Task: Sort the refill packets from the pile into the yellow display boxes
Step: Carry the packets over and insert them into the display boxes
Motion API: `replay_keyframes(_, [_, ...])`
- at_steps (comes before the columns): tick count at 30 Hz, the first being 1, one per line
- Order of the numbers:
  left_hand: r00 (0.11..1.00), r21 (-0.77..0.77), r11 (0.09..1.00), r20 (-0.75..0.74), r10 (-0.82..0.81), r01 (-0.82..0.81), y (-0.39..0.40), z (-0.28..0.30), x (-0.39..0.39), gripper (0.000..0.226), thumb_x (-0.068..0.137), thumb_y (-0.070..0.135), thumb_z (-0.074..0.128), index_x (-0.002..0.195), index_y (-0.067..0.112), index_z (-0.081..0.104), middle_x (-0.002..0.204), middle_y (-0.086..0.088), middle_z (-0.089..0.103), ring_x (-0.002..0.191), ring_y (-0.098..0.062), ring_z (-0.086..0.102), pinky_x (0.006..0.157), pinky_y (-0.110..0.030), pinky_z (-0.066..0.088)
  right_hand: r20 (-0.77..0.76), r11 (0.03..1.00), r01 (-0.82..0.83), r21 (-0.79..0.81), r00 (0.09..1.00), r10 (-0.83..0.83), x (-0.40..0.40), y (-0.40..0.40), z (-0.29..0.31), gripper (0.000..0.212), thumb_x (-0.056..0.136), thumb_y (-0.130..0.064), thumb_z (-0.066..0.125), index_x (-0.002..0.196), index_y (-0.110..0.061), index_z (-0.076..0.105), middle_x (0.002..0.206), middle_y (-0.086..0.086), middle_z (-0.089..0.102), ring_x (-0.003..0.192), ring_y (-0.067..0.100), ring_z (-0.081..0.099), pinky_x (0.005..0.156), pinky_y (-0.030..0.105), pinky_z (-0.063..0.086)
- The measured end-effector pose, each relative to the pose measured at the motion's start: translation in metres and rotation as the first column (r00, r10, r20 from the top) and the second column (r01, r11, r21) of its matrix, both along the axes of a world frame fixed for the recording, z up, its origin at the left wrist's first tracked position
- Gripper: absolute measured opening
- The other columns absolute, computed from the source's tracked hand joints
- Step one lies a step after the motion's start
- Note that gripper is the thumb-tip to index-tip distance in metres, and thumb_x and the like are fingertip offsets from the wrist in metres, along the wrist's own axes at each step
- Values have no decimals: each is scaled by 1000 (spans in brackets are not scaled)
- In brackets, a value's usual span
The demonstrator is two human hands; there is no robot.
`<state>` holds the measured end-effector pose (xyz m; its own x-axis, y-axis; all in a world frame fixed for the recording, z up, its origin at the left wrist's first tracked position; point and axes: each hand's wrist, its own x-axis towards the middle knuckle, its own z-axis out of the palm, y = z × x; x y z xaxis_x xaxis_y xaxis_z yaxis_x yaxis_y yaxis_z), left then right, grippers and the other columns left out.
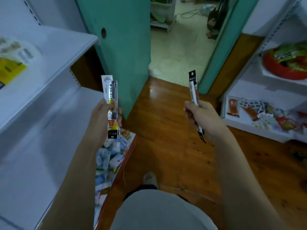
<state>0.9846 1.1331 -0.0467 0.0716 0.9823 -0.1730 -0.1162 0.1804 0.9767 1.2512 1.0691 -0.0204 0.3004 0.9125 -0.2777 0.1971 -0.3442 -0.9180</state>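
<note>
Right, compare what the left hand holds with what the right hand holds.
The left hand grips two packets, mostly white; the right hand grips one packet with a black top. The left packets stand nearly upright; the right packet tilts, top leaning left. Both are long, slim refill packets held near the middle.

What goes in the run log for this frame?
left hand: grips packets | right hand: grips one packet | yellow box: on left shelf

Teal door [119,39], orange-brown wooden floor [174,130], white shelves [49,47], black-and-white refill packets [193,87].
</note>
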Motion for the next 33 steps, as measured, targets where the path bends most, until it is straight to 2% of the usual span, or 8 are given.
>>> replay_keyframes(8, [997,251,968,-75,-4,23,146,66,18,12,105,18,46,111,18,57,79,-5,65,56,-21,55,54,-32,48,-129,971,-185,150,970,205,-32,165,56,30,104,-28,51,80,-11,58,61,1,53,47,13,40,47,26,33])
replay_keyframes(15, [964,305,925,-63,257,-226,219,107,-13,5,106,20,45,106,19,50,77,-6,59,53,-24,54,48,-31,48,-298,843,-472,259,791,535,-106,296,85,25,105,-26,47,91,-9,58,62,1,50,47,13,37,45,26,30])
replay_keyframes(21, [840,380,826,-186,509,-416,240,129,-39,10,107,25,42,105,20,51,75,-7,52,54,-22,44,47,-28,41,-363,719,-605,343,621,695,-182,364,105,28,104,-34,50,116,-13,65,85,1,56,51,11,45,52,25,38])
replay_keyframes(24, [745,360,746,-174,644,-561,239,133,-49,25,107,27,41,105,4,50,73,-6,51,56,-18,43,50,-27,39,-255,636,-681,363,584,771,-213,376,111,38,101,-52,46,127,-28,62,107,-11,64,76,3,62,71,22,50])
replay_keyframes(26, [660,367,678,-195,725,-636,232,133,-54,30,108,27,41,108,-1,52,73,-3,54,57,-14,47,53,-26,41,-262,567,-735,371,503,824,-230,378,110,42,101,-54,45,133,-32,59,124,-11,65,103,3,65,89,24,53])
replay_keyframes(30, [575,390,614,-225,787,-687,212,134,-57,28,108,26,40,121,11,59,88,-21,58,76,-15,55,66,-24,47,-302,353,-850,391,244,922,-259,372,105,38,103,-50,44,128,-28,62,116,-5,72,109,12,68,99,41,53])
replay_keyframes(32, [578,364,613,-213,787,-701,204,132,-55,29,108,26,39,124,14,59,87,-14,63,78,-15,59,69,-29,49,-278,265,-883,388,162,947,-269,367,100,41,103,-51,41,133,-28,58,113,-6,72,104,10,69,92,37,56])
replay_keyframes(33, [589,322,617,-190,785,-718,202,131,-54,29,108,28,38,124,14,58,83,-7,63,73,-16,61,65,-31,50,-268,224,-895,387,124,956,-272,365,98,43,104,-50,39,136,-27,55,106,-6,71,93,7,69,78,30,58])
